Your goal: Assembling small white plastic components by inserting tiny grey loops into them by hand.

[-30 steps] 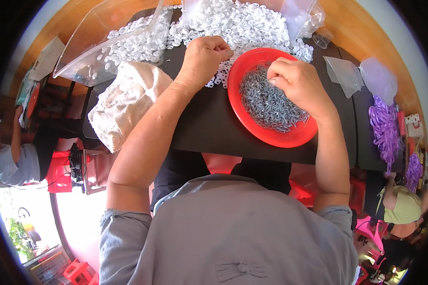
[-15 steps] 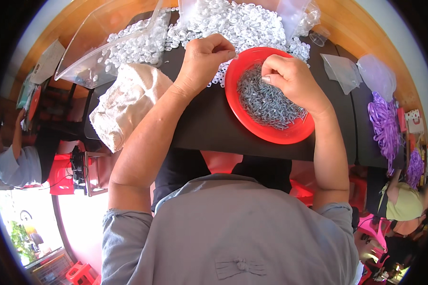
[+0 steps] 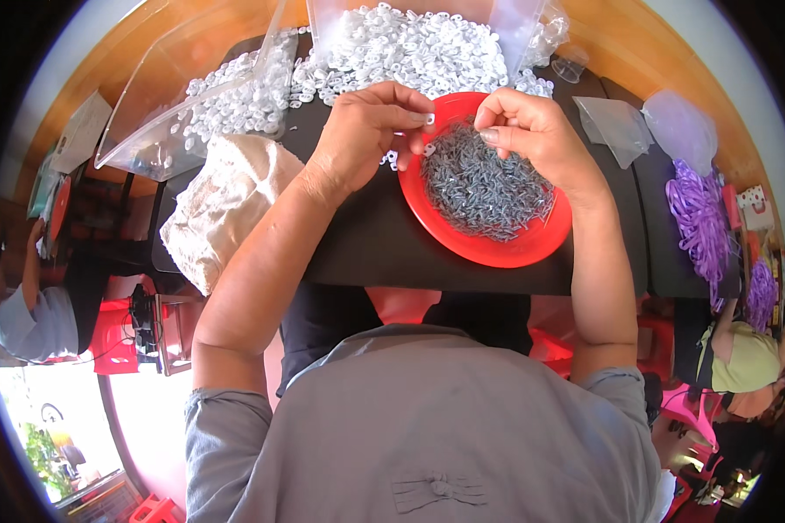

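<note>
Between the thumb and forefinger of my left hand (image 3: 366, 131) is a small white plastic piece with a hole (image 3: 429, 119). A second small white piece (image 3: 428, 150) shows by its lower fingers, against the bowl's rim. My right hand (image 3: 536, 139) hovers over the red bowl (image 3: 497, 254), its thumb and forefinger pinched together; whatever lies between them is too small to make out. Thin grey metal pieces, like small screws or nails (image 3: 484, 196), fill the bowl. Behind both hands spreads a heap of white oval plastic pieces (image 3: 410, 52).
A clear plastic bin (image 3: 153, 131) lies tipped at the left, white pieces spilling from it. Nearer sits a cream cloth bundle (image 3: 227, 200). Plastic bags (image 3: 615, 126) and purple ribbon (image 3: 702, 222) are at the right. Other people sit at both sides.
My left hand has lowered slightly and its fingers have spread, bringing white pieces into sight. My right hand's fingers have shifted slightly and its grip shows more clearly above the bowl.
</note>
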Available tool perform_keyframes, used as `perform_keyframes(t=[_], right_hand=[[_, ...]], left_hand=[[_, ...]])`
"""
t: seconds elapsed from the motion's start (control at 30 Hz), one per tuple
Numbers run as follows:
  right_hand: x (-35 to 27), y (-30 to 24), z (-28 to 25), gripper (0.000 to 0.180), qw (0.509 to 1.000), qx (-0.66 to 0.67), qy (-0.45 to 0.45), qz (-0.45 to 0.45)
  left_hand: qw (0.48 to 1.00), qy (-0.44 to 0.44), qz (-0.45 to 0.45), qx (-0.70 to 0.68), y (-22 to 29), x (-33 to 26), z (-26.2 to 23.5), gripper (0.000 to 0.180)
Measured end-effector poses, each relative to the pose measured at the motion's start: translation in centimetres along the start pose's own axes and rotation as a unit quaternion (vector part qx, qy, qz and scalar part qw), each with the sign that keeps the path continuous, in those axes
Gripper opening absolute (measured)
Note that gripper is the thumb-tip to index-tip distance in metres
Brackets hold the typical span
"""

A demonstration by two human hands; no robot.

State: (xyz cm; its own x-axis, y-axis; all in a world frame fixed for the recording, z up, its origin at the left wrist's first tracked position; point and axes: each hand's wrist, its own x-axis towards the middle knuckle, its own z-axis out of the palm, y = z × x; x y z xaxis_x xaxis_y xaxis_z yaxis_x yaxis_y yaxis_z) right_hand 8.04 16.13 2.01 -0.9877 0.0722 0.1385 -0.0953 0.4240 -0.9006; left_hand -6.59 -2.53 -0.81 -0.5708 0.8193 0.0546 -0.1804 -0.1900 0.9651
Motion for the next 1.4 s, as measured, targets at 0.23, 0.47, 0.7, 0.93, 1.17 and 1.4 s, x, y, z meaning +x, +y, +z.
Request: perform_keyframes(t=[0.23, 0.47, 0.7, 0.93, 1.17, 1.4], right_hand=[[-0.4, -1.8, 0.7, 0.005, 0.999, 0.010, 0.027, -0.033], [-0.8, -2.9, 0.7, 0.004, 0.994, 0.015, 0.086, -0.068], [-1.1, -2.2, 1.0, 0.005, 0.988, 0.055, 0.124, -0.066], [-0.9, -1.2, 1.1, 0.005, 0.984, 0.074, 0.146, -0.071], [-0.9, -0.9, 1.4, 0.006, 0.985, 0.088, 0.143, -0.047], [-0.8, -0.6, 2.0, 0.007, 0.983, 0.074, 0.156, -0.068]], left_hand=[[0.990, -0.060, -0.118, -0.056, 2.4, -1.0, 2.0, 0.017], [0.984, -0.083, -0.146, -0.053, 3.1, -1.0, 4.2, 0.017], [0.979, -0.098, -0.136, -0.114, 1.7, -0.1, 4.5, 0.017], [0.980, -0.073, -0.131, -0.130, 1.1, 0.2, 4.6, 0.015], [0.976, -0.094, -0.127, -0.149, 0.4, 0.1, 4.5, 0.015], [0.978, -0.054, -0.117, -0.167, 0.4, -0.2, 4.5, 0.016]])
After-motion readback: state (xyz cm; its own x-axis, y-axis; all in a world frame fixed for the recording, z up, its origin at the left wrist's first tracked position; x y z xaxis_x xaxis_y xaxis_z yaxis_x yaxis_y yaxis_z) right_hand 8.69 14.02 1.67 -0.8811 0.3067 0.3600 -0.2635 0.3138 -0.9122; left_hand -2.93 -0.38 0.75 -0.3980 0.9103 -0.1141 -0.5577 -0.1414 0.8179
